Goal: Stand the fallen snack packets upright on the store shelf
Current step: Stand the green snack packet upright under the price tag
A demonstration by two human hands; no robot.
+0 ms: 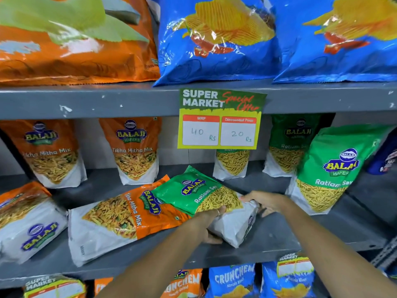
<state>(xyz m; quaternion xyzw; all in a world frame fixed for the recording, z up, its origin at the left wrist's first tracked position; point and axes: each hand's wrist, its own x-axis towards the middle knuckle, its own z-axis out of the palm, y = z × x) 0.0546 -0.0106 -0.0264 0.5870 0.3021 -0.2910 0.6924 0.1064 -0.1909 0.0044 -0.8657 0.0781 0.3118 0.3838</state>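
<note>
A green Ratlami Sev packet [199, 190] lies tilted on the grey middle shelf [275, 237], its top pointing up and left, resting partly on a fallen orange Tikha Mitha Mix packet [116, 218]. My left hand [206, 226] grips the green packet's white bottom from the near side. My right hand [266, 202] holds the same bottom end from the far right side. Another orange packet [28, 220] lies fallen at the far left. Upright green packets [328, 168] stand at the right, upright orange packets [135, 147] at the back.
A yellow-green price card [220, 119] hangs from the upper shelf edge above my hands. Large orange and blue chip bags [217, 37] fill the top shelf. Blue and orange Crunchem bags [232, 280] stand on the shelf below.
</note>
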